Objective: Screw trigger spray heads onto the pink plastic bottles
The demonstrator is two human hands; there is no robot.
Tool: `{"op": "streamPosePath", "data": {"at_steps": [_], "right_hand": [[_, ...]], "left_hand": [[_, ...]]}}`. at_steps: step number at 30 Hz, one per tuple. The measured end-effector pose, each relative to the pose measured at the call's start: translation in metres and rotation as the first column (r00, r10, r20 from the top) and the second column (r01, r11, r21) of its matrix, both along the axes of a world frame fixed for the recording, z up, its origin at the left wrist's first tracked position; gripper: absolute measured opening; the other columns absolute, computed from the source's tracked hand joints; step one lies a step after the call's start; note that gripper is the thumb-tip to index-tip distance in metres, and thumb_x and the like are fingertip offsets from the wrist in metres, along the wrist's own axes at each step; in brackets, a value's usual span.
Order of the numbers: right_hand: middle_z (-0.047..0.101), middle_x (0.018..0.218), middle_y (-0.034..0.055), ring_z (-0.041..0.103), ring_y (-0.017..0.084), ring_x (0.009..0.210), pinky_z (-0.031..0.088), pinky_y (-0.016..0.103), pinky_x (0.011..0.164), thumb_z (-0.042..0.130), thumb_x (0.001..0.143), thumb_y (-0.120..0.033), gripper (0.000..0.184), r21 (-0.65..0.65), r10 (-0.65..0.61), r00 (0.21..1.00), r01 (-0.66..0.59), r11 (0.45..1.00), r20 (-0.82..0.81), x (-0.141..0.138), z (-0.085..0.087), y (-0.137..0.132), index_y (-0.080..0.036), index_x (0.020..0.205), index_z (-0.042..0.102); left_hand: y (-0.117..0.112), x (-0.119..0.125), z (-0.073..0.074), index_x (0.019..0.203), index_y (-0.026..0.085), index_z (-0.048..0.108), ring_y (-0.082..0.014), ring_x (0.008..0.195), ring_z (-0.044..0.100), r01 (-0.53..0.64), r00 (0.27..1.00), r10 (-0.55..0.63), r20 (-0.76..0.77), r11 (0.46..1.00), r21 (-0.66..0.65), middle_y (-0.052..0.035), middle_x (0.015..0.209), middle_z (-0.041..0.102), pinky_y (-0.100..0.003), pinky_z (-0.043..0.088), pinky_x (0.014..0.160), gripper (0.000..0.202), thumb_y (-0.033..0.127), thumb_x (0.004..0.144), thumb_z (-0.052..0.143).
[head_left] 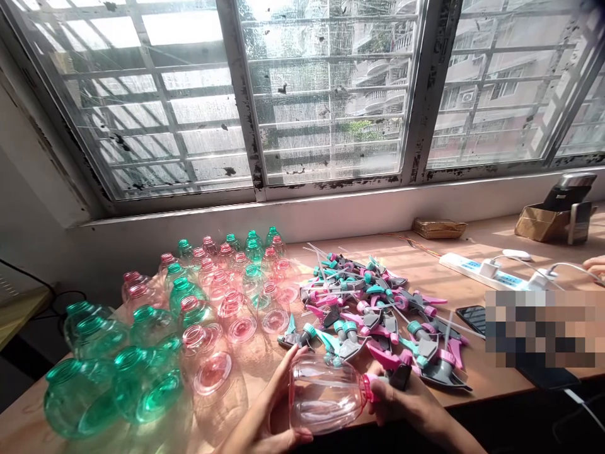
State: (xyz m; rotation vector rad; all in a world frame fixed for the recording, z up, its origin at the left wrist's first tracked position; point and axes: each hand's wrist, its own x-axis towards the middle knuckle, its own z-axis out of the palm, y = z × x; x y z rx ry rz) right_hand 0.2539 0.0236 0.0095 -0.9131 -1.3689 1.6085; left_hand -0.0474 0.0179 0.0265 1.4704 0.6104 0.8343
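A clear pink plastic bottle (326,394) lies on its side between my hands at the table's front edge, its neck pointing right. My left hand (276,403) is wrapped round the bottle's base end. At the neck, my right hand (394,400) grips a pink and grey trigger spray head (375,386), which meets the bottle's mouth. How far the collar is threaded on cannot be seen. Just beyond my hands spreads a pile of loose trigger spray heads (373,321) in pink, teal and grey, some with thin tubes.
Open-necked green bottles (70,397) and pink bottles (215,366) stand in rows on the left. To the right are a white power strip (486,271), a phone (472,318) and a cardboard box (541,222). Another person's hand (596,266) shows at the right edge. Windows line the back.
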Motion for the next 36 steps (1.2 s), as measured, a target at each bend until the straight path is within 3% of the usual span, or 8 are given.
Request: {"op": "streamPosePath", "data": {"at_steps": [3, 7, 11, 16, 21, 28, 31, 36], "right_hand": [[0.070, 0.069, 0.0016, 0.064, 0.015, 0.059, 0.051, 0.028, 0.061, 0.072, 0.081, -0.068, 0.051, -0.012, -0.004, 1.000, 0.004, 1.000, 0.015, 0.000, 0.003, -0.002, -0.017, 0.077, 0.066], [0.066, 0.064, 0.0003, 0.062, 0.018, 0.060, 0.049, 0.028, 0.057, 0.073, 0.080, -0.065, 0.046, 0.112, -0.039, 0.991, 0.025, 0.993, 0.129, -0.002, 0.013, -0.001, -0.019, 0.075, 0.071], [0.069, 0.073, -0.0004, 0.061, 0.017, 0.064, 0.049, 0.025, 0.056, 0.088, 0.068, -0.049, 0.037, 0.033, -0.035, 0.994, 0.031, 0.999, 0.107, -0.003, 0.016, 0.003, -0.021, 0.089, 0.077], [0.072, 0.077, 0.0025, 0.063, 0.018, 0.066, 0.049, 0.025, 0.057, 0.088, 0.068, -0.046, 0.039, 0.110, -0.075, 0.991, 0.063, 0.992, 0.110, -0.003, 0.009, 0.005, -0.018, 0.093, 0.079], [0.070, 0.059, 0.0005, 0.066, 0.018, 0.053, 0.046, 0.025, 0.050, 0.088, 0.070, -0.047, 0.033, 0.060, -0.016, 0.997, 0.012, 0.998, 0.073, -0.004, 0.005, 0.003, -0.017, 0.075, 0.075], [0.072, 0.077, 0.0030, 0.063, 0.019, 0.065, 0.049, 0.027, 0.058, 0.086, 0.071, -0.046, 0.037, 0.107, -0.086, 0.991, 0.074, 0.992, 0.106, -0.001, 0.008, 0.005, -0.018, 0.094, 0.078], [0.073, 0.086, 0.0062, 0.064, 0.021, 0.073, 0.049, 0.029, 0.063, 0.083, 0.075, -0.044, 0.037, 0.218, -0.067, 0.988, 0.034, 0.975, 0.142, 0.000, 0.011, 0.004, -0.018, 0.100, 0.077], [0.073, 0.079, 0.0063, 0.064, 0.021, 0.069, 0.047, 0.030, 0.062, 0.087, 0.070, -0.043, 0.037, 0.161, -0.078, 0.989, 0.057, 0.985, 0.126, -0.003, 0.017, 0.000, -0.016, 0.093, 0.077]], "left_hand": [[0.000, 0.000, -0.002, 0.158, 0.044, 0.021, -0.0388, 0.157, 0.017, -0.005, 1.000, 0.005, -0.003, 1.000, -0.005, -0.0011, 0.173, 0.019, -0.058, 0.023, 0.126, 0.091, 0.033, 0.088, 0.078], [-0.001, 0.002, 0.002, 0.159, 0.043, 0.018, -0.0383, 0.158, 0.010, 0.000, 1.000, -0.001, -0.019, 1.000, -0.019, -0.0015, 0.173, 0.019, -0.058, 0.014, 0.127, 0.104, 0.038, 0.080, 0.085], [-0.002, 0.001, 0.007, 0.159, 0.040, 0.021, -0.0386, 0.159, 0.010, -0.008, 1.000, 0.007, -0.002, 0.999, -0.043, -0.0020, 0.173, 0.017, -0.058, 0.008, 0.128, 0.106, 0.045, 0.076, 0.086], [-0.001, 0.000, 0.004, 0.156, 0.041, 0.030, -0.0392, 0.157, 0.020, -0.012, 1.000, 0.013, 0.014, 0.997, -0.079, -0.0044, 0.170, 0.028, -0.056, 0.016, 0.127, 0.101, 0.039, 0.075, 0.089], [0.003, 0.000, -0.003, 0.155, 0.040, 0.031, -0.0417, 0.153, 0.029, 0.039, 0.998, -0.034, 0.057, 0.994, -0.100, -0.0075, 0.168, 0.031, -0.058, 0.027, 0.124, 0.104, 0.025, 0.072, 0.092], [-0.001, 0.000, -0.001, 0.158, 0.042, 0.023, -0.0424, 0.158, 0.011, -0.056, 0.998, 0.056, -0.005, 0.998, -0.003, -0.0054, 0.172, 0.020, -0.062, 0.014, 0.126, 0.112, 0.038, 0.070, 0.093], [-0.002, 0.000, 0.002, 0.158, 0.042, 0.021, -0.0415, 0.157, 0.015, -0.076, 0.997, 0.076, 0.003, 0.997, 0.021, -0.0060, 0.172, 0.021, -0.061, 0.015, 0.126, 0.108, 0.049, 0.073, 0.087], [0.002, 0.002, 0.006, 0.154, 0.044, 0.029, -0.0405, 0.154, 0.028, 0.013, 0.998, -0.010, 0.057, 0.999, -0.052, -0.0059, 0.167, 0.030, -0.061, 0.022, 0.124, 0.094, 0.040, 0.079, 0.086]]}}
